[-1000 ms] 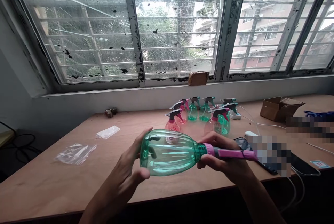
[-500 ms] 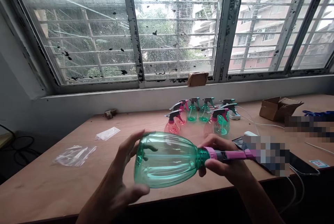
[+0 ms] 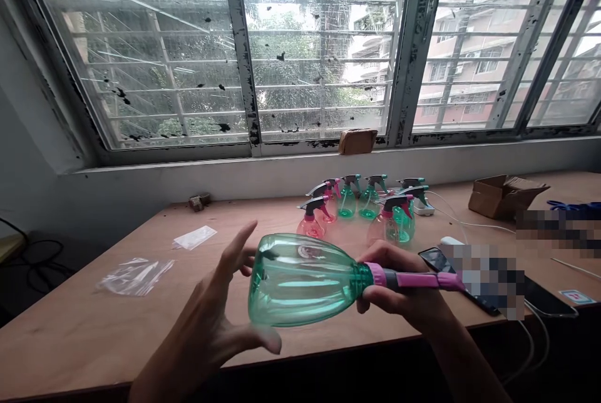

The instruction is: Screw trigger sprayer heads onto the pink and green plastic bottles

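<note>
A clear green spray bottle (image 3: pixel 300 279) lies sideways in the air in front of me, its pink and grey trigger head (image 3: pixel 413 279) pointing right. My right hand (image 3: pixel 399 290) is closed around the neck and the pink head. My left hand (image 3: pixel 220 321) has its fingers spread beside the bottle's base, the thumb under it and the fingertips just off the plastic. Behind, on the wooden table (image 3: pixel 94 321), stands a group of several pink and green spray bottles (image 3: pixel 366 209).
Two clear plastic bags (image 3: pixel 134 275) lie on the table's left. A phone (image 3: pixel 451 271) with a cable and a cardboard box (image 3: pixel 504 193) sit on the right. A small brown block (image 3: pixel 357 140) rests on the window sill. The table's front edge runs just below my hands.
My left hand has let go of the bottle's base and spread its fingers. The bottle has turned a little in my right hand and stays level.
</note>
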A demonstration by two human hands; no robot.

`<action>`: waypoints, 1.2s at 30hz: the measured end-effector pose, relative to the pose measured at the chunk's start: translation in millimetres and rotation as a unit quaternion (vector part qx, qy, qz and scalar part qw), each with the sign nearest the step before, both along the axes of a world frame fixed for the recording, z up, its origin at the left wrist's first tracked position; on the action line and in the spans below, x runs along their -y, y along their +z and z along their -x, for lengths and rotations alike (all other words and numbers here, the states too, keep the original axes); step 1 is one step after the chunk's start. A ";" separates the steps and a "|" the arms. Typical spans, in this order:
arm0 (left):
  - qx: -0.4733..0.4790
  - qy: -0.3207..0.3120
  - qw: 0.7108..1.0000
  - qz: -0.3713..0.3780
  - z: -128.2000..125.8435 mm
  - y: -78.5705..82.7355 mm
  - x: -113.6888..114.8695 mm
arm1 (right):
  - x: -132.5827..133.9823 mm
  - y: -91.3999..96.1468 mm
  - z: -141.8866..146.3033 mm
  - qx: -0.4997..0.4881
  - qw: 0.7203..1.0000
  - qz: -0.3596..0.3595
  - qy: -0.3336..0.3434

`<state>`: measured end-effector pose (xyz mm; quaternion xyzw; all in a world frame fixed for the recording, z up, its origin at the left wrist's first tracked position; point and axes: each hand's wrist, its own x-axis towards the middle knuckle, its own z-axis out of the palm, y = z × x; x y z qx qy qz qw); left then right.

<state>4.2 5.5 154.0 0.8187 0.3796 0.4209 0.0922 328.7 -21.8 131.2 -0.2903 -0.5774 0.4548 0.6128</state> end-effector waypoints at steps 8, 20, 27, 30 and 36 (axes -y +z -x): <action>-0.053 -0.083 0.995 -0.032 -15.6 6.2 -0.2 | -16.8 -8.5 -3.7 -0.028 0.999 -0.017 0.026; 0.104 -0.102 0.989 0.027 -21.1 -0.4 -8.5 | -18.1 -9.7 -1.5 -0.044 0.997 -0.059 0.023; 0.095 -0.150 0.984 -0.034 -29.2 4.6 -4.7 | -24.2 -15.0 -14.5 -0.015 0.998 -0.055 0.039; 0.028 -0.124 0.991 -0.041 -21.0 5.4 -3.8 | -24.7 -15.0 -19.1 0.000 0.998 -0.049 0.031; 0.043 -0.069 0.996 -0.024 -6.2 -3.1 -12.4 | -9.5 -7.5 -8.4 0.005 0.999 -0.048 -0.017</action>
